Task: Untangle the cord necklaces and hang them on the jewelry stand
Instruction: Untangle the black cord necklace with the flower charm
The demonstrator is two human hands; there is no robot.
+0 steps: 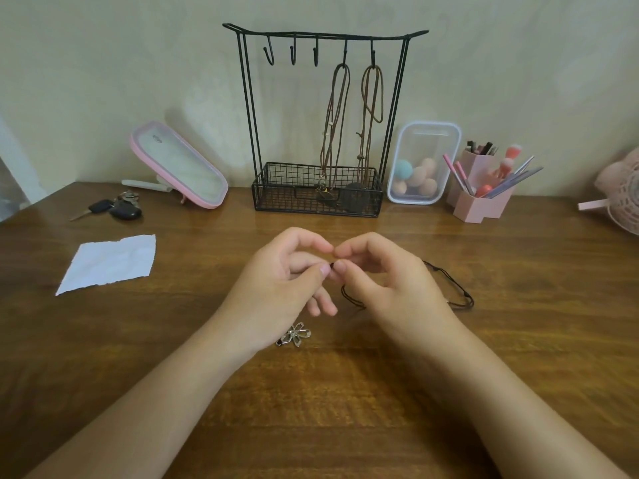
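Note:
A black cord necklace (460,294) lies on the wooden table, mostly under and to the right of my hands. My left hand (276,285) and my right hand (390,281) meet at the table's middle, and each pinches the same small black spot of the cord between thumb and forefinger. A silver flower pendant (296,335) rests on the wood below my left hand. At the back stands the black wire jewelry stand (249,108). Two brown cord necklaces (337,126) (371,98) hang from its two rightmost hooks, and three hooks to the left are bare.
A pink-framed mirror (179,164) leans at the back left, with car keys (116,209) and a white paper sheet (107,262) nearby. A clear box of sponges (423,164), a pink brush holder (480,198) and a pink fan (622,195) stand at the right.

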